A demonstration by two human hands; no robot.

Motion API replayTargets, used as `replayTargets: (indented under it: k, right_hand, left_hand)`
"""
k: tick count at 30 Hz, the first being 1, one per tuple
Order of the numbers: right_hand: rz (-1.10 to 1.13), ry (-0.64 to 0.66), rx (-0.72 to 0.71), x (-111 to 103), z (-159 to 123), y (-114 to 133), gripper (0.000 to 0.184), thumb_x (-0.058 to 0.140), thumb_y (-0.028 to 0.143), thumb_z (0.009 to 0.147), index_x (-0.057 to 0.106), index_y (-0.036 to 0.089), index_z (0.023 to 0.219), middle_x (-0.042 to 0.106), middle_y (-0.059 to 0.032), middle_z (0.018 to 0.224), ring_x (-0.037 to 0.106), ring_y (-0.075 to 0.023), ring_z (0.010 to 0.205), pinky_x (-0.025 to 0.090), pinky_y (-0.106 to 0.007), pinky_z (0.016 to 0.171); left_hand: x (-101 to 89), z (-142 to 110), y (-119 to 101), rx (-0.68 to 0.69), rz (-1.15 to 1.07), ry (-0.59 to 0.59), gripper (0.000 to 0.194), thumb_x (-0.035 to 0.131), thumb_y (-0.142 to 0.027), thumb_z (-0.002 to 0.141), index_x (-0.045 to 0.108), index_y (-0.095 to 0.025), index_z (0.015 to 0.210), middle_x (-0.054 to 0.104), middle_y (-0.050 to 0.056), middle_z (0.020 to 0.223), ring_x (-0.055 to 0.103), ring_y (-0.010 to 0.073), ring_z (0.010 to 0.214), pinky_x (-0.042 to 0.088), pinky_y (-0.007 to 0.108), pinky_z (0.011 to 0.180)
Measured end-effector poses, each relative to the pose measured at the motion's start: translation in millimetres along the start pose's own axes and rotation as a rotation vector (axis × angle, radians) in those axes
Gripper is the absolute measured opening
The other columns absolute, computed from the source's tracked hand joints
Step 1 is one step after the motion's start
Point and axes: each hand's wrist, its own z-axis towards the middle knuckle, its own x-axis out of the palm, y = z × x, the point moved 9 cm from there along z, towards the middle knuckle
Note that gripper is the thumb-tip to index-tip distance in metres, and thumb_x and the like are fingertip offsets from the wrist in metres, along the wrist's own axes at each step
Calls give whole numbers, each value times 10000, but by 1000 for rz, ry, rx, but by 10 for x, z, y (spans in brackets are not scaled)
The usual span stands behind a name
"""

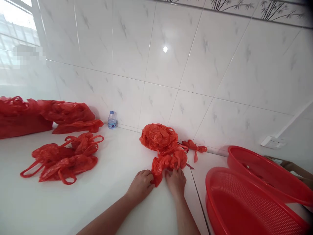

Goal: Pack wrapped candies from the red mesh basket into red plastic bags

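On the white tabletop in front of me lies a crumpled red plastic bag (166,164). My left hand (141,183) is closed on its lower left end, thumb and fingers pinched together at the edge. With fingers curled over the near right side, my right hand (177,181) grips the same bag; some fingertips are hidden in the folds. Right behind it sits a bundled heap of red plastic bags (158,137), touching or nearly touching the bag I hold.
Loose red bags with handles (66,160) lie at left, before a larger red pile (68,112). A small water bottle (112,120) stands by the tiled wall. A knotted red scrap (195,148) lies right of the heap. Red plastic baskets (234,195) occupy the right side.
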Motion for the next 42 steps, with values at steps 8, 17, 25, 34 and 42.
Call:
replayTargets:
  k: [8, 17, 25, 34, 42]
  right_hand:
    - [388, -9, 64, -106, 68, -73, 530, 603, 441, 681, 621, 198, 1151, 637, -119, 1109, 554, -333, 1056, 443, -385, 806]
    - [533, 7, 91, -34, -93, -111, 301, 532, 321, 692, 632, 206, 952, 636, -89, 998, 613, -265, 882, 479, -379, 757]
    - [622, 130, 59, -34, -190, 40, 310, 456, 479, 820, 601, 229, 709, 634, -29, 729, 576, -204, 678, 443, -308, 633]
    - [1084, 280, 157, 111, -386, 178, 567, 556, 558, 767, 522, 179, 1188, 680, -61, 820, 639, -221, 731, 490, -324, 653]
    - [1447, 503, 199, 149, -426, 328, 773, 623, 478, 751, 308, 199, 1399, 655, -128, 1061, 650, -270, 955, 510, -431, 812]
  left_hand:
    - [-203, -367, 243, -206, -216, 23, 194, 579, -282, 756, 491, -195, 606, 584, 26, 857, 549, 176, 789, 431, 298, 708]
    - [-194, -339, 341, -183, -252, -82, 687, 503, -61, 656, 419, -280, 1303, 602, 51, 1206, 544, 227, 1061, 406, 379, 907]
    - [-374, -394, 578, -355, -418, -247, 178, 358, -52, 639, 457, -199, 647, 550, -25, 674, 491, 127, 638, 359, 231, 573]
    - [-341, -326, 341, -78, -442, -142, 230, 349, 0, 600, 477, -190, 619, 569, 7, 698, 512, 142, 690, 398, 257, 636]
    - [-147, -391, -227, 200, -265, 167, 93, 638, -238, 692, 579, -228, 622, 628, 19, 795, 565, 206, 874, 381, 375, 972]
